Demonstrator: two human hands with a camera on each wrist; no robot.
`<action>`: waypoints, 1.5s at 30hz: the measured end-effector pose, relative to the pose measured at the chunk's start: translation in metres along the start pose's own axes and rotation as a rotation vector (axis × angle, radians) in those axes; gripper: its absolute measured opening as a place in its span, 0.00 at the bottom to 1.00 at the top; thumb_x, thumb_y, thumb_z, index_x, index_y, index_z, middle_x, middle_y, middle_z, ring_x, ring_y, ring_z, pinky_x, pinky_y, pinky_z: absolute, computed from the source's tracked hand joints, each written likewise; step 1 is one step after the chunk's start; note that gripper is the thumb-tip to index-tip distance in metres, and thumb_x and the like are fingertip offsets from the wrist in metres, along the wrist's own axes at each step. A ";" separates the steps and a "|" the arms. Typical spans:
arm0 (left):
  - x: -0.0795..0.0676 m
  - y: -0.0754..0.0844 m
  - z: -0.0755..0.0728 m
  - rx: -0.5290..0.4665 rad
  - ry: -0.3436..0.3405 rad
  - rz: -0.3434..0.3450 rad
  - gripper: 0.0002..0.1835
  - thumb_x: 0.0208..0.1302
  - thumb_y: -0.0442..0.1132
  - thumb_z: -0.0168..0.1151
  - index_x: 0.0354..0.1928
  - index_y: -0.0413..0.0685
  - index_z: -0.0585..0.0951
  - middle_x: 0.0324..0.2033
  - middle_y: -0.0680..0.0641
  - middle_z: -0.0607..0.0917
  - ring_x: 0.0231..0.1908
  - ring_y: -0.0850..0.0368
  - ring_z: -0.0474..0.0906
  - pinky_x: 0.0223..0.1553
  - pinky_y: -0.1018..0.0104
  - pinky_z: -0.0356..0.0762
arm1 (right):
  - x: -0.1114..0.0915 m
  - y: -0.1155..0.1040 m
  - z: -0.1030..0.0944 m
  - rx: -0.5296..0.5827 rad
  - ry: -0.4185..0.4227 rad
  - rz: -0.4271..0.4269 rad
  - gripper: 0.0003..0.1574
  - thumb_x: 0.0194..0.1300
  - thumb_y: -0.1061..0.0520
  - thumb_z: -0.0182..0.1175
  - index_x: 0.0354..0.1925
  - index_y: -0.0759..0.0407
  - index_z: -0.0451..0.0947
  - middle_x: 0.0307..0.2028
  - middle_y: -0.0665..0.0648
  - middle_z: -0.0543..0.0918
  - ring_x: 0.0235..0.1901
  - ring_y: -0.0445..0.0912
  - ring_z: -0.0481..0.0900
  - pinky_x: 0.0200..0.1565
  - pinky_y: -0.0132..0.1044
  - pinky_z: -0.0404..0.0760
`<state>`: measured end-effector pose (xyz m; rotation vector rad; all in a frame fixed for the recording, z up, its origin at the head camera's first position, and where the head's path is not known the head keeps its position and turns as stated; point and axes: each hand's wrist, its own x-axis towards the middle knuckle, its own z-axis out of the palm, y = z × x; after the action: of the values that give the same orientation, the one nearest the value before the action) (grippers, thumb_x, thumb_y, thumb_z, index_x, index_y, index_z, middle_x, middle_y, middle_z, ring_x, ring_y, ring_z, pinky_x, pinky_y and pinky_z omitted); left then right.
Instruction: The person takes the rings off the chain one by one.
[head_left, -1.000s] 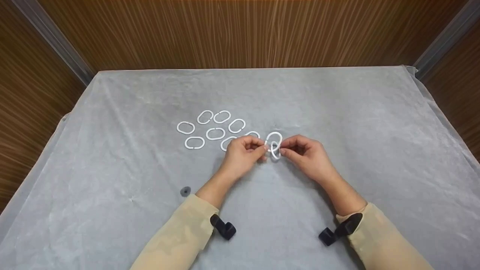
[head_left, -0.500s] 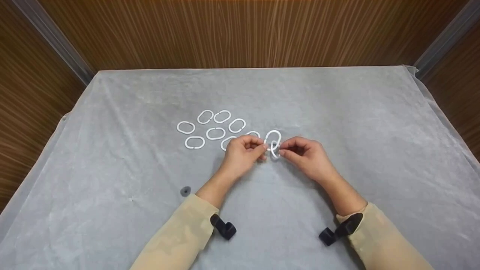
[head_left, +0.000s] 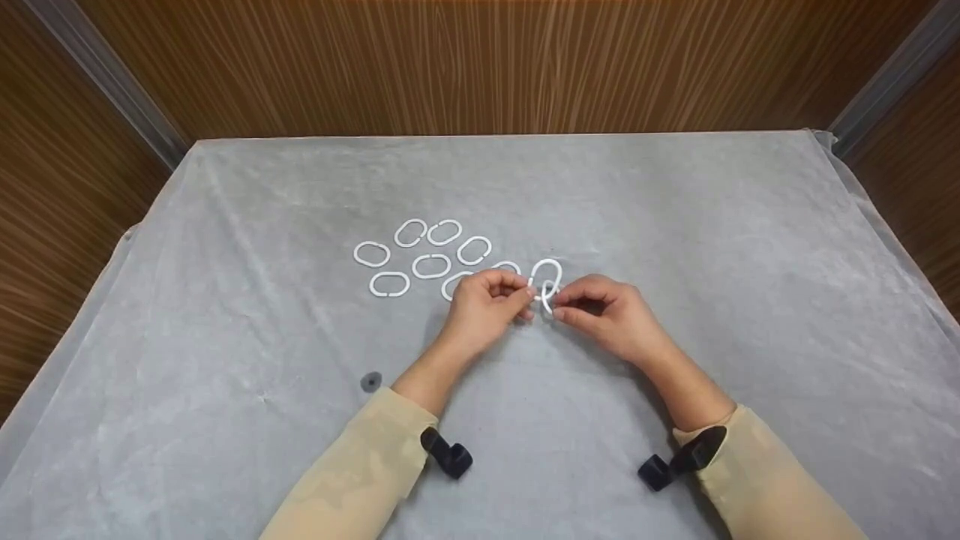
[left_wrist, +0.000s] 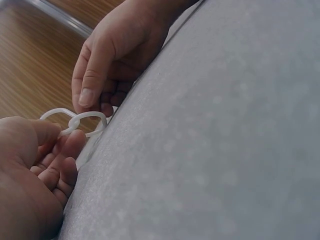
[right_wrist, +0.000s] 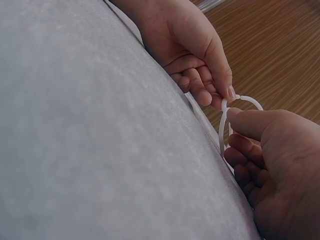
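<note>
Two white oval split rings hang linked through each other between the hands in the head view. My left hand (head_left: 487,304) pinches the upper ring (head_left: 547,261) at its lower left, between thumb and index finger. On the right side of the lower ring (head_left: 545,301), my right hand (head_left: 611,315) holds on with thumb and index fingertip, covering part of it. The left wrist view shows the lower ring (left_wrist: 103,122) passing through the other near the left fingertips. Seen from the right wrist, the right thumb (right_wrist: 250,120) presses against this ring (right_wrist: 222,130).
Several loose white oval rings, one of them a ring (head_left: 390,284) at the left, lie on the grey cloth (head_left: 247,315). Two are partly hidden behind the left hand. A small dark disc (head_left: 371,382) lies near the left sleeve. Wood-grain panels (head_left: 510,67) stand behind the table.
The right fingertips have shifted slightly left and now cover more of the lower ring. The linked rings have moved a little up and left. The left hand has hardly moved.
</note>
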<state>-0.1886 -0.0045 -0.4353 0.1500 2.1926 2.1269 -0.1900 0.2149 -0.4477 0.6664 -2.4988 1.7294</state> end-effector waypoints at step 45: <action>0.001 -0.001 0.000 -0.033 -0.001 0.012 0.03 0.67 0.26 0.70 0.37 0.32 0.85 0.25 0.49 0.87 0.22 0.60 0.85 0.27 0.72 0.81 | -0.001 0.001 -0.001 -0.081 -0.063 -0.103 0.11 0.60 0.66 0.79 0.42 0.57 0.91 0.39 0.54 0.87 0.40 0.46 0.82 0.44 0.27 0.78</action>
<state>-0.1891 -0.0042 -0.4361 0.1622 2.1604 2.1666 -0.1898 0.2162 -0.4485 0.8393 -2.5103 1.5882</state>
